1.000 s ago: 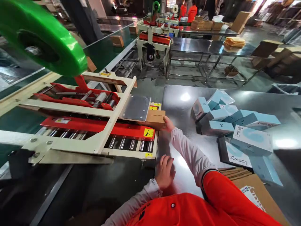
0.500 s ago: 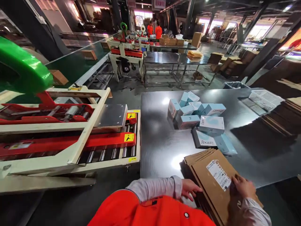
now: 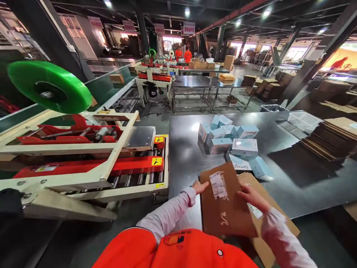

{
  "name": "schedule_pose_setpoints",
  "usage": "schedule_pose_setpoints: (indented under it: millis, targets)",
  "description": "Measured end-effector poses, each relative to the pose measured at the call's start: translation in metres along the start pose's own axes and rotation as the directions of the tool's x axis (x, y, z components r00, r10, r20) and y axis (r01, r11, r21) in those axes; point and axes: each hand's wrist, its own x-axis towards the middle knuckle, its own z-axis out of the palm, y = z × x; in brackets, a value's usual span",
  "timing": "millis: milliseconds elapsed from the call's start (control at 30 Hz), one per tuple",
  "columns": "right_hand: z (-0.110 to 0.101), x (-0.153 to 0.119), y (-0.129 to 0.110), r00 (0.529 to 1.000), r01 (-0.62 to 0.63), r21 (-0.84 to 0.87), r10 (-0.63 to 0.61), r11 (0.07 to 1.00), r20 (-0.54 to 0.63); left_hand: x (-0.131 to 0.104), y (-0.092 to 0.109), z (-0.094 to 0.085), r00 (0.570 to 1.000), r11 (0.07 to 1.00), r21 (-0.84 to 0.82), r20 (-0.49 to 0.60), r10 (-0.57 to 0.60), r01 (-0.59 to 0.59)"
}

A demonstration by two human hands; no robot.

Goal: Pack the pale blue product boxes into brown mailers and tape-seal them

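Observation:
A flat brown cardboard piece (image 3: 227,212) with a white label is raised and tilted between my hands. My left hand (image 3: 200,187) grips its left edge, and my right hand (image 3: 254,197) holds its right edge. Below and to the right, partly covered, lies a stack of flat cardboard (image 3: 267,227) with another white label on top. Just beyond the cardboard, several light blue and white boxes (image 3: 244,147) are piled together on the dark metal table (image 3: 184,163).
At the left stands a red and white roller machine (image 3: 134,163) with a green tape roll (image 3: 50,87). Printed sheets (image 3: 304,123) and stacked cardboard (image 3: 334,139) are at the right. Two people in orange (image 3: 187,56) stand far back.
The top cardboard piece has come up off the stack and moved left, now gripped in both hands. Both hands have shifted forward and left. The view has tilted upward.

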Motion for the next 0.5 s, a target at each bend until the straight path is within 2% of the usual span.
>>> schedule_pose_setpoints:
  millis: [33, 100, 133, 233, 267, 300, 367, 400, 433, 467, 500]
  targets:
    - [0.027, 0.002, -0.022, 0.991, 0.04, -0.004, -0.039, 0.999, 0.132, -0.001, 0.007, -0.011, 0.997, 1.0, 0.002, -0.073, 0.013, -0.013]
    - [0.078, 0.006, -0.056, 0.968, 0.132, 0.003, -0.129, 0.991, 0.216, -0.005, 0.02, -0.028, 0.993, 0.995, -0.089, -0.113, 0.043, -0.053]
    - [0.1, 0.007, -0.065, 0.954, 0.123, 0.034, -0.128, 0.992, 0.27, -0.008, 0.024, -0.033, 0.992, 0.984, -0.161, -0.111, 0.065, -0.082]
    - [0.144, 0.011, -0.066, 0.909, -0.026, 0.164, -0.045, 0.986, 0.415, -0.02, 0.032, -0.048, 0.99, 0.917, -0.375, -0.094, 0.107, -0.135]
    - [0.151, 0.013, -0.061, 0.907, -0.039, 0.204, -0.051, 0.978, 0.419, -0.024, 0.034, -0.052, 0.99, 0.904, -0.408, -0.096, 0.098, -0.129]
    - [0.156, 0.015, -0.056, 0.921, 0.001, 0.234, -0.092, 0.972, 0.379, -0.028, 0.035, -0.058, 0.992, 0.901, -0.42, -0.098, 0.078, -0.113]
    - [0.157, 0.019, -0.054, 0.95, 0.225, 0.198, -0.26, 0.954, 0.172, -0.036, 0.043, -0.07, 0.993, 0.93, -0.361, -0.115, 0.024, -0.064]
    - [0.155, 0.021, -0.058, 0.924, 0.367, 0.103, -0.375, 0.924, 0.077, -0.04, 0.048, -0.077, 0.99, 0.961, -0.272, -0.144, 0.008, -0.048]
    - [0.152, 0.021, -0.066, 0.862, 0.506, -0.028, -0.504, 0.862, 0.057, -0.043, 0.055, -0.083, 0.982, 0.99, -0.13, -0.188, 0.023, -0.048]
    - [0.15, 0.019, -0.076, 0.772, 0.635, -0.157, -0.621, 0.756, 0.132, -0.046, 0.063, -0.09, 0.967, 0.996, 0.063, -0.245, 0.074, -0.06]
    - [0.149, 0.014, -0.088, 0.666, 0.746, -0.251, -0.692, 0.617, 0.278, -0.049, 0.071, -0.096, 0.943, 0.956, 0.287, -0.296, 0.154, -0.066]
